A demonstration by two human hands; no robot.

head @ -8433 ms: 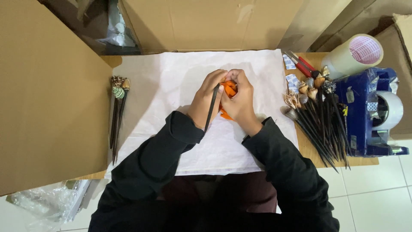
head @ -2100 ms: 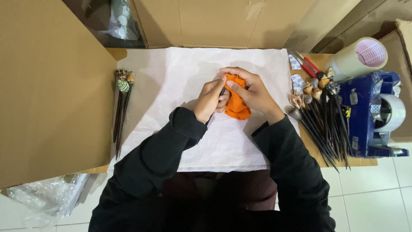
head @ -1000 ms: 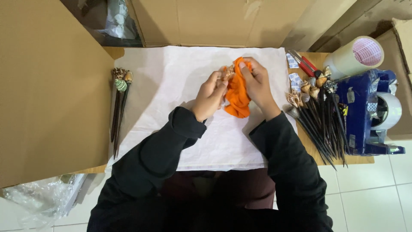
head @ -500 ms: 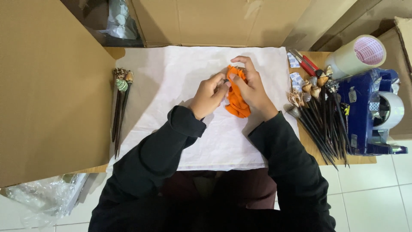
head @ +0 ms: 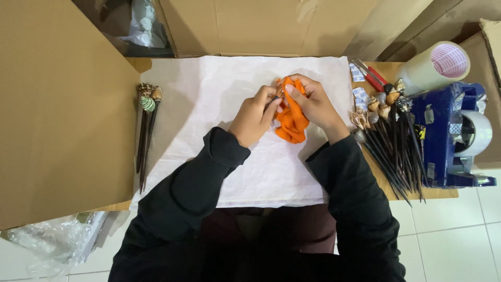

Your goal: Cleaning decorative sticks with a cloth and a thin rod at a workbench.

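Nearest the person, black sleeves reach over the white paper sheet [head: 209, 104] spread across the desk [head: 449, 193]. The left hand [head: 254, 116] and right hand [head: 313, 104] meet at the sheet's middle, both closed on an orange cloth [head: 291, 122] bunched between them. A small stick tip shows at the left fingertips. Dark shell-topped sticks [head: 391, 151] lie right, a few more [head: 145, 130] left.

My two hands, left [head: 254, 116] and right [head: 314, 104], held one crumpled orange cloth [head: 291, 117]; beside them stood two rolls of tape, one clear [head: 437, 65] and one white [head: 476, 132].
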